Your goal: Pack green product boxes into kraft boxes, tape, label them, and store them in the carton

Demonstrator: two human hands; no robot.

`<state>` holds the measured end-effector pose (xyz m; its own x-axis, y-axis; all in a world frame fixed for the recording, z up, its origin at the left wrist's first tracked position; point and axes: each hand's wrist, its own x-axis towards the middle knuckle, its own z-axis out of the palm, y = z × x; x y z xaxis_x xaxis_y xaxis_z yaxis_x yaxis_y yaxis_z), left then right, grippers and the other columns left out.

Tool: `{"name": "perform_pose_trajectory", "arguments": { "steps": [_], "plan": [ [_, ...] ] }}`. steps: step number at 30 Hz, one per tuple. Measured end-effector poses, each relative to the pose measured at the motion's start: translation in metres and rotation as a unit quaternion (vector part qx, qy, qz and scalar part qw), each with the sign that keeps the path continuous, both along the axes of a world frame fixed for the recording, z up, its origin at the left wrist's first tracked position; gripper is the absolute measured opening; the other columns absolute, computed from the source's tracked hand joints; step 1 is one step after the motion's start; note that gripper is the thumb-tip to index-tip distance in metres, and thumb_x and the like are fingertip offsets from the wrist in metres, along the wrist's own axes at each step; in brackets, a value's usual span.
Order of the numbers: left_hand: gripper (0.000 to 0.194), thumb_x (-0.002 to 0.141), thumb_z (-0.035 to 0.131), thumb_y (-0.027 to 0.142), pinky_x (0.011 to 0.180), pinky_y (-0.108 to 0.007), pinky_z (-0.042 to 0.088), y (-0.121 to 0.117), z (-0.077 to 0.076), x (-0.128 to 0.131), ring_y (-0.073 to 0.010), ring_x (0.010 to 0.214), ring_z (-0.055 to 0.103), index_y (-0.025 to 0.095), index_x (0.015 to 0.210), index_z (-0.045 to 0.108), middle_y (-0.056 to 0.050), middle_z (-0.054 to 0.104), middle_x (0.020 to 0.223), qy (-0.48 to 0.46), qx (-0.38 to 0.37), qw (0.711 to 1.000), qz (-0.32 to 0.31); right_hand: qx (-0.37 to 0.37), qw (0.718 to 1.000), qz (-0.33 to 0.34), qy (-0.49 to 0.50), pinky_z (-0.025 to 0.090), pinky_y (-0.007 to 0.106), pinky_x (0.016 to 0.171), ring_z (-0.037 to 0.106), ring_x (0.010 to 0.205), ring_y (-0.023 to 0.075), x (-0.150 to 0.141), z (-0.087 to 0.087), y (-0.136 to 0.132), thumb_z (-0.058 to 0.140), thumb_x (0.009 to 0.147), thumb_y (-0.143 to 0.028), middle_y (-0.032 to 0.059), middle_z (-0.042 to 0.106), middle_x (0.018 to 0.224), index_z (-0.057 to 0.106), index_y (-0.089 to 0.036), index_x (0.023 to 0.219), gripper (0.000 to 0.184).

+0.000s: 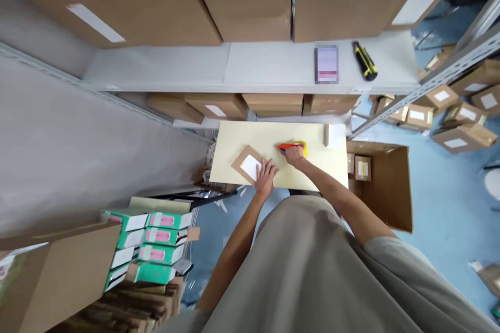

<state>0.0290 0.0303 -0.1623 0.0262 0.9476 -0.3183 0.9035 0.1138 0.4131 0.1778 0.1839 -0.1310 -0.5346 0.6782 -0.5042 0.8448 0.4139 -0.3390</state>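
A small brown cardboard box with a white label (248,164) lies on a pale yellow table (238,140). My left hand (266,176) rests on the box's right edge with fingers spread flat. My right hand (295,155) is closed on a red and yellow tape dispenser (292,145) that sits on the table just right of the box. A small white-labelled box (334,135) stands at the table's far right corner.
A grey shelf (253,65) beyond the table carries large cartons, a yellow-black utility knife (364,61) and a small card. An open carton (385,182) with small boxes stands right of the table. Green-and-white boxes (152,239) are stacked at lower left. More small boxes lie on the blue floor at right.
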Motion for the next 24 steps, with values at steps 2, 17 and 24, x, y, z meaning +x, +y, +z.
{"name": "perform_pose_trajectory", "arguments": {
  "steps": [2, 17, 24],
  "plan": [
    [0.058, 0.091, 0.064, 0.011, 0.145, -0.068, 0.013, 0.003, 0.006, 0.000, -0.0361, 0.178, 0.013, 0.030, 0.146, 0.068, -0.010, 0.039, 0.185, -0.025, 0.006, 1.000, 0.012, 0.026, 0.999, -0.028, -0.023, 0.058, 0.049, 0.098, 0.078, 0.120, 0.0438, 0.003, 0.018, 0.009, 0.059, 0.106, -0.029, 0.0356, 0.079, 0.126, 0.081, -0.006, 0.118, 0.034],
    [0.041, 0.107, 0.048, 0.012, 0.123, -0.052, 0.057, 0.209, 0.184, 0.002, -0.0280, 0.137, 0.072, 0.021, 0.135, 0.077, -0.014, 0.077, 0.146, -0.179, 0.508, 0.838, 0.094, 0.178, 0.925, -0.195, 0.273, 0.057, 0.033, 0.083, 0.080, 0.104, 0.0323, -0.020, 0.201, 0.121, 0.058, 0.107, -0.047, 0.0171, 0.084, 0.117, 0.066, -0.016, 0.129, 0.038],
    [0.071, 0.093, 0.054, 0.001, 0.137, -0.055, 0.046, 0.250, 0.173, 0.002, -0.0318, 0.157, 0.058, 0.014, 0.163, 0.059, -0.017, 0.062, 0.167, -0.177, 0.389, 0.901, 0.072, 0.280, 0.951, -0.080, 0.108, 0.045, 0.049, 0.118, 0.071, 0.131, 0.0406, -0.046, 0.217, 0.192, 0.056, 0.106, -0.028, 0.0301, 0.077, 0.135, 0.066, -0.004, 0.142, 0.045]
  ]
}}
